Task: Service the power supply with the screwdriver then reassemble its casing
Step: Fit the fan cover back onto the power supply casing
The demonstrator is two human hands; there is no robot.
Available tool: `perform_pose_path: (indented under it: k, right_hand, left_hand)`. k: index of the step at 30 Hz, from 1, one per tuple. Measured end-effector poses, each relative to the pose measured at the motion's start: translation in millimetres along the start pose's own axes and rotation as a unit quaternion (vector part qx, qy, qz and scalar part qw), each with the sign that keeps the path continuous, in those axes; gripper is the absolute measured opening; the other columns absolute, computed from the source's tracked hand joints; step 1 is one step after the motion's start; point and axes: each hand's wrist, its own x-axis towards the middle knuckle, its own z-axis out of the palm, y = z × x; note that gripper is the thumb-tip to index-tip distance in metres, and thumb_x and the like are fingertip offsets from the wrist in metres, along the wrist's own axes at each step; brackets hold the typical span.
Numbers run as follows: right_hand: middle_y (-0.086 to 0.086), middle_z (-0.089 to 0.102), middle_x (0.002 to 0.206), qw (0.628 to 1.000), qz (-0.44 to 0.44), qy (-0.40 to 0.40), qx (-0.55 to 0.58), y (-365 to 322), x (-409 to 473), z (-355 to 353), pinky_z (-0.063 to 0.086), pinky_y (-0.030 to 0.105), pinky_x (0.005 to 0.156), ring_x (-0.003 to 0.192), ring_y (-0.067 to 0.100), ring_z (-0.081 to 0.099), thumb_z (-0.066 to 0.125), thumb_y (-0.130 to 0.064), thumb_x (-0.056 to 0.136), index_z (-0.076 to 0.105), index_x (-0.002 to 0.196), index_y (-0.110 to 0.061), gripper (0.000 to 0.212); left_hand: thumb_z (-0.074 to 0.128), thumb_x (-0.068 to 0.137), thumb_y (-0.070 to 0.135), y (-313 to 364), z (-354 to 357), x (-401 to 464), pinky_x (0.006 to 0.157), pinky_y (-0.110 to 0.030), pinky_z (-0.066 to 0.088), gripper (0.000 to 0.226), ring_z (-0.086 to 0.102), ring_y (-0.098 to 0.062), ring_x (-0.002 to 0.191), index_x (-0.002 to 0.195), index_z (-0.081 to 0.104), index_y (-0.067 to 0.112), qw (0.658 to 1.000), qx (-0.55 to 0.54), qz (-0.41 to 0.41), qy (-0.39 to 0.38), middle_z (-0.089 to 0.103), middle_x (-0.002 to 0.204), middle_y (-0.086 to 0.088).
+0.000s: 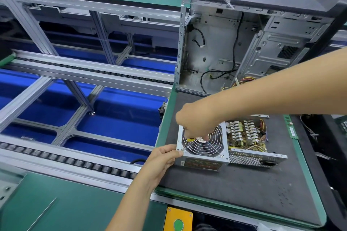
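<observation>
i note the power supply lying on the dark mat of the tabletop, directly under my hands. its fan cover faces up and sits askew, leaving the circuit board exposed just right of the right hand. my right hand is curled around the yellow handle of the screwdriver, the shaft slanting down to a screw at the cover's near-left corner. my left hand grips that same corner, thumb on top by the screwdriver tip, fingers wrapped on the side wall. beyond the right hand stands an open computer case, side panel off, loose cables inside. a green memory stick lies well to the right of both hands. a green button on a yellow plate sits nearer me than the left hand.
</observation>
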Motion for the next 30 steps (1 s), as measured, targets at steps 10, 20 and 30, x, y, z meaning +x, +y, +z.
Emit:
perform_pose_path:
  k: [10, 20, 30]
  right_hand:
    - [0.006, 0.034, 0.093, 0.876, -0.254, 0.143, -0.383, 16, -19, 6, 0.016, 0.028, 0.042, 0.065, 0.021, 0.048, 0.045, -0.004, 0.090, 0.044, 0.114, -0.010, 0.025]
    - [0.001, 0.039, 0.057, 0.997, -0.023, 0.058, -0.049, 3, -2, 6, 0.030, 0.021, 0.036, 0.046, 0.014, 0.037, 0.041, -0.017, 0.098, 0.036, 0.063, -0.012, 0.036]
    - [0.006, 0.032, 0.085, 0.862, -0.224, 0.128, -0.437, 16, -13, 3, 0.020, 0.029, 0.043, 0.058, 0.019, 0.042, 0.045, -0.004, 0.090, 0.044, 0.100, -0.008, 0.011]
  left_hand:
    - [0.069, 0.085, 0.006, -3, -3, 5, 0.071, -0.017, 0.043, 0.013, 0.050, -0.007, 0.071, 0.098, 0.071, 0.009, 0.999, -0.018, 0.008, -0.041, 0.063, 0.079, 0.003]
    - [0.071, 0.085, 0.031, 4, -11, 2, 0.108, -0.041, 0.035, 0.046, 0.034, -0.030, 0.099, 0.114, 0.063, -0.004, 0.998, -0.028, -0.003, -0.062, 0.041, 0.106, -0.017]
    - [0.073, 0.082, 0.032, 2, -18, 9, 0.103, -0.037, 0.045, 0.036, 0.061, -0.030, 0.100, 0.106, 0.074, 0.006, 0.994, -0.023, -0.013, -0.102, 0.068, 0.114, -0.019]
